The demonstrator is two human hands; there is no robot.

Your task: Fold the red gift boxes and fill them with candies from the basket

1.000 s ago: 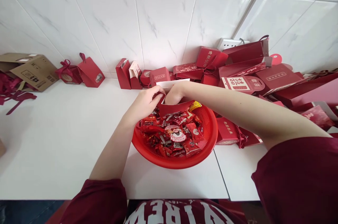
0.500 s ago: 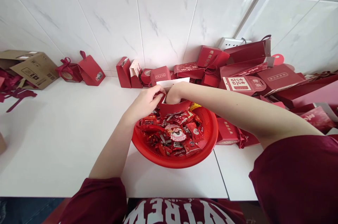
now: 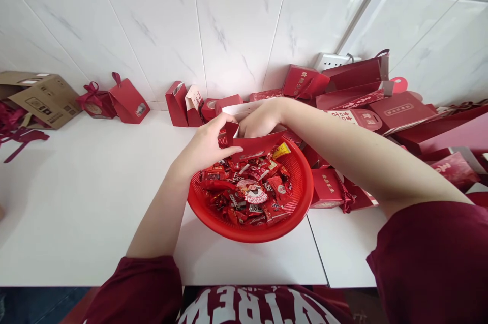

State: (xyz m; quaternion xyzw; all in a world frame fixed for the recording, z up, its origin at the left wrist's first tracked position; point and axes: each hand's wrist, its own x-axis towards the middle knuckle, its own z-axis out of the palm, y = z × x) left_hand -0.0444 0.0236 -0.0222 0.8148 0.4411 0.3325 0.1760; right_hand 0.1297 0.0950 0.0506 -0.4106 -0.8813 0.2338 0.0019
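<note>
A red paper box [image 3: 256, 146] with its top open is above the back part of a red plastic basket [image 3: 249, 236]. Wrapped candies [image 3: 247, 192], mostly red, lie in the basket, and a yellow packet [image 3: 281, 151] is near its back right. My left hand [image 3: 208, 146] grips the box's left side, thumb at the front and fingers at the upper edge. From the right, my right hand [image 3: 259, 119] reaches into the box; its fingertips are hidden inside, so whether they hold anything is unclear.
Red gift boxes [image 3: 131, 100] stand at the back left beside a brown cardboard box [image 3: 48, 102]. More small boxes [image 3: 177, 105] are along the tiled wall. Many red boxes [image 3: 398, 110] are piled on the right, below a white power strip [image 3: 333, 61].
The red box has tilted and its opening shows wider. My right hand has risen a little within it, and my left thumb has moved to the box's front.
</note>
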